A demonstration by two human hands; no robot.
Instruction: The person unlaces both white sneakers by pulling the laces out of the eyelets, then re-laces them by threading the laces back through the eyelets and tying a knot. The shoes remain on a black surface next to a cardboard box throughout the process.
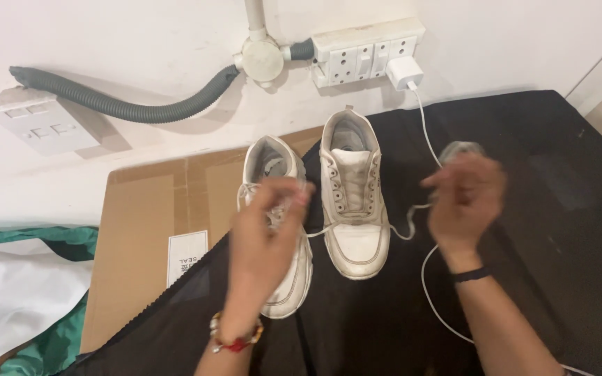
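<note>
Two white sneakers stand side by side on a black cloth, toes toward me. My left hand hovers over the left sneaker, fingers pinched on a white lace. The right sneaker has a loose lace running off its middle toward my right hand, which is closed on the lace's end and blurred with motion. The left wrist wears beaded bracelets, the right wrist a black band.
A flat cardboard sheet lies under the cloth at left. A white charger sits in a wall socket strip, its cable trailing across the cloth. A grey corrugated hose and green-white fabric are at left.
</note>
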